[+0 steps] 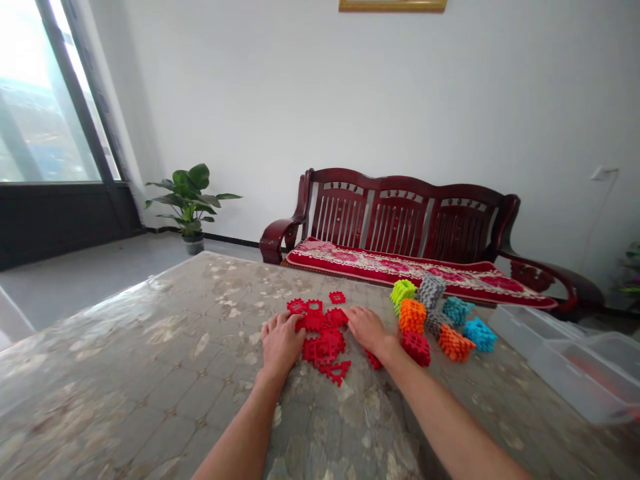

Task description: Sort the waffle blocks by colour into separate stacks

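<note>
A loose heap of flat red interlocking toy pieces (325,347) with notched edges lies between my hands on the table. My left hand (281,341) rests palm down at the heap's left edge, fingers bent slightly apart, its fingertips and thumb touching red pieces. From the right, my right hand (369,328) lies low with fingers stretched out, the tips against a red piece (336,317). A single square red piece (337,297) lies apart behind the heap. Under my right wrist, another red piece (374,360) is partly hidden.
Stacks of similar pieces stand to the right: lime green (403,293), grey (431,293), orange (413,316), blue (481,335) and dark red (417,348). Beyond them is a clear plastic box (575,373). A wooden sofa (400,220) stands behind the patterned table (150,373).
</note>
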Motion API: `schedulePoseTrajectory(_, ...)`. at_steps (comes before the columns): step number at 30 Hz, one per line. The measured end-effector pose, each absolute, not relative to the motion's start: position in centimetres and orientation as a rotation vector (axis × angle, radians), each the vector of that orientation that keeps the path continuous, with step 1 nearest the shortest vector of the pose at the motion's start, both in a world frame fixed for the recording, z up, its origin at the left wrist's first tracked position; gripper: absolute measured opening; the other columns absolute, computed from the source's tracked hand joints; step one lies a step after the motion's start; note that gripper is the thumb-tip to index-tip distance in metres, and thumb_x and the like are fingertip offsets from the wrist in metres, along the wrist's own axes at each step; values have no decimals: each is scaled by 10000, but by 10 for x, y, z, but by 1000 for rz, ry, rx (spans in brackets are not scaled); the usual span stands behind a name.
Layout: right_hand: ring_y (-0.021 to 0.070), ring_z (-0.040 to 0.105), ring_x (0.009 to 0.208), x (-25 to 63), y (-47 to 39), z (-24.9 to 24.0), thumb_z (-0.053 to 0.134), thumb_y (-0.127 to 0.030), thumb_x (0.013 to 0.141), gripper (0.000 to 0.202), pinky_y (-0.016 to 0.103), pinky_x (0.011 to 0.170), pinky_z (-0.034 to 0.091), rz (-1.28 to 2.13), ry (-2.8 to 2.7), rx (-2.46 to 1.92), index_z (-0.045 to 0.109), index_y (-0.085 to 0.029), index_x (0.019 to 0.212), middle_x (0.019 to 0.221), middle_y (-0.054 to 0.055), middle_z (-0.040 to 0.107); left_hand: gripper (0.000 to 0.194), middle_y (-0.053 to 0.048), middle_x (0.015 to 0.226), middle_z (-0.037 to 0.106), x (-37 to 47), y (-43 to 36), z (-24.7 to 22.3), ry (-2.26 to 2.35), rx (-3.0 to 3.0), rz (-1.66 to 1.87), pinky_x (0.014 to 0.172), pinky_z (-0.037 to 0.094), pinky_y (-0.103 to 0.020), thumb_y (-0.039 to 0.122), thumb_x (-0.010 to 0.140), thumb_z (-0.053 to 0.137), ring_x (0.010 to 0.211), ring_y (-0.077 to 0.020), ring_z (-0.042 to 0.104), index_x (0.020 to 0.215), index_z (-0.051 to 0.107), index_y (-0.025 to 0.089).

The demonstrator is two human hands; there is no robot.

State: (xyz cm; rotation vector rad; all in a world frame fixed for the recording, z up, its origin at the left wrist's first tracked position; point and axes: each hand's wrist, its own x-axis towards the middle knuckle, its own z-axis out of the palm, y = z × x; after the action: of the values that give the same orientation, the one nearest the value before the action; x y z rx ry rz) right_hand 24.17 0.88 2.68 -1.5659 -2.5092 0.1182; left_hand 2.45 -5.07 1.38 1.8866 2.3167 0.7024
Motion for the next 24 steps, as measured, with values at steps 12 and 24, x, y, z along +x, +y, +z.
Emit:
schedulePoseTrajectory(12,112,632,552,266,14,44,464,-310,950,226,197,537,499,721,-2113,-1655,582,-173,816,717,4,666,378,-34,1320,611,22,-48,9,2311,1904,722,1069,300,-425,338,833,516,1241,-259,481,1171,683,319)
schedulePoseTrajectory(24,214,662,977,293,-3,43,590,-290,817,298,283,840,475,607,-1991,-1716,678,-178,1078,987,80,726,377,-30,1330,612,21,-48,8,2315,1911,714,1069,296,-431,346,839,513,1241,-258,480,1180,672,323)
